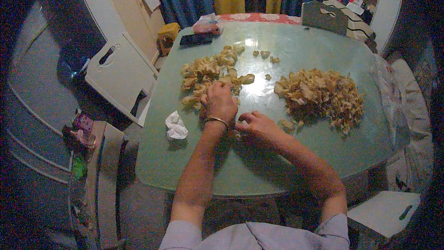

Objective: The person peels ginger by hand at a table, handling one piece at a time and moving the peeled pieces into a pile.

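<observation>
My left hand (221,103), with a bangle on its wrist, is at the near edge of a loose heap of tan, curled dried pieces (199,73). Its fingers bend down among them, and whether they grip one is hidden. Just to the right and nearer me, my right hand (258,127) hovers low over the glass tabletop (249,177) with curled fingers. A small pale bit shows by its fingertips, too blurred to tell if it is held. A larger, denser pile of similar pieces (319,93) lies on the right.
Several single pieces (265,54) lie between the heaps. Crumpled white tissue (176,126) sits left of my forearm. At the far left corner are a dark flat object (196,39) and a pinkish pack (207,27). Chairs (118,73) surround the table; clear plastic (385,93) drapes its right edge.
</observation>
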The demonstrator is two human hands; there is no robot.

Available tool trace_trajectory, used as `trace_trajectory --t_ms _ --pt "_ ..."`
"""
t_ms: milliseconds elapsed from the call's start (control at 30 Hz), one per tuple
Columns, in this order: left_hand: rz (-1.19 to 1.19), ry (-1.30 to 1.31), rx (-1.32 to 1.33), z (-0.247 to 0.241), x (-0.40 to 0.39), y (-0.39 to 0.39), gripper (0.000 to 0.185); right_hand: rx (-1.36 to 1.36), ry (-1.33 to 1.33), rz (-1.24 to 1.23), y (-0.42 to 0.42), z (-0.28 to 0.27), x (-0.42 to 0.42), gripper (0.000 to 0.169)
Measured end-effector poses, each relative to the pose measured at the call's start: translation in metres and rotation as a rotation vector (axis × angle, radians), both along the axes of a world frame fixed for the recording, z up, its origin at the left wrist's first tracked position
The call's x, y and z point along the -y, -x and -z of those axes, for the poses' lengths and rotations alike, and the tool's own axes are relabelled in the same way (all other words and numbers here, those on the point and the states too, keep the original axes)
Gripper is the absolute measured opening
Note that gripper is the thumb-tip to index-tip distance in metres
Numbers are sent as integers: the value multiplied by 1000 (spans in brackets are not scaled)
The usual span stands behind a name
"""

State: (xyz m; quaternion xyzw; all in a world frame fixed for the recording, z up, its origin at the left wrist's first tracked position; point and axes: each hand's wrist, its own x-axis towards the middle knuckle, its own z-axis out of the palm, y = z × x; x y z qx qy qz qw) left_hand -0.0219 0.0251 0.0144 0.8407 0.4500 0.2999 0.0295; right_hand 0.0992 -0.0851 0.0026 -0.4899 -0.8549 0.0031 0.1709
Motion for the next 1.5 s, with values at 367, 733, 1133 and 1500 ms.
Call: trace_trajectory --t_ms 367,733,1133,1500 --pt "-8 67 -73 -7 8 -1 29 -42 -47 -25 10 14 -3 28" --pt "26 -68 77 9 -9 0 31 -357 43 203 -15 -7 1 8" --pt "-11 1 37 2 -2 -2 32 -452 122 287 -22 -20 5 11" --pt "-32 98 4 0 1 -3 30 -1530 -96 570 -63 -86 19 15"
